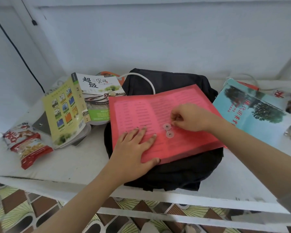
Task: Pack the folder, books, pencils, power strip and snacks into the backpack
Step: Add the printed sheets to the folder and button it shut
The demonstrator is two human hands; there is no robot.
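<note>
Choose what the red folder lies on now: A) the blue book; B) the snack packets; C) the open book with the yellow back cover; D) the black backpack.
D: the red folder lies flat on the black backpack, whose dark fabric shows around its edges, while the left hand presses it down.

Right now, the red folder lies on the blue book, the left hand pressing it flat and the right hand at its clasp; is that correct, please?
No: the head view shows the red folder on the black backpack, not the blue book. The left hand and right hand are as described.
</note>
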